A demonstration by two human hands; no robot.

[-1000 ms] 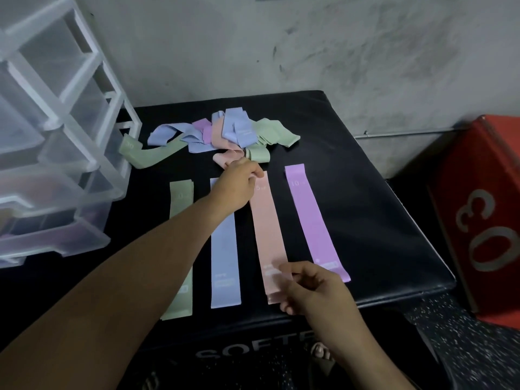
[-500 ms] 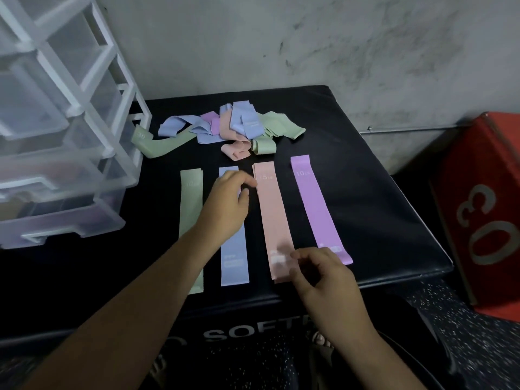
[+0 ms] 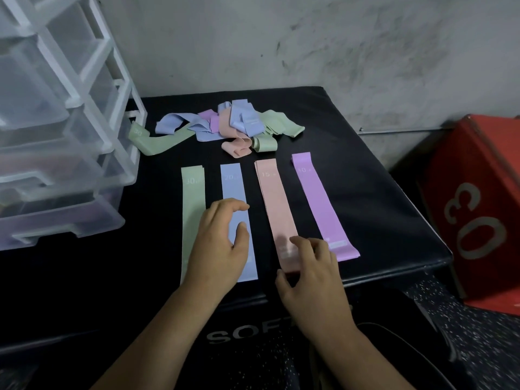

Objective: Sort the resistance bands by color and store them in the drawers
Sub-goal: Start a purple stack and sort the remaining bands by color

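Observation:
Flat bands lie side by side on the black padded box (image 3: 365, 198): a green band (image 3: 192, 198), a blue band (image 3: 233, 182), a pink band (image 3: 274, 198) and a purple band (image 3: 318, 204). A tangled pile of bands (image 3: 225, 125) in the same colours sits behind them. My left hand (image 3: 218, 246) hovers over the blue band's near half with fingers loosely curved, holding nothing. My right hand (image 3: 306, 274) rests with spread fingers on the near end of the pink band. The clear plastic drawer unit (image 3: 64, 153) stands at the left.
A red box (image 3: 478, 209) with white numbers stands on the floor to the right. A grey concrete wall (image 3: 309, 46) runs behind the black box. Speckled flooring shows at the lower right.
My left hand has drawn back from the pink band's far end to above the blue band's near half. My right hand has gone from pinching the pink band's near end to resting on it.

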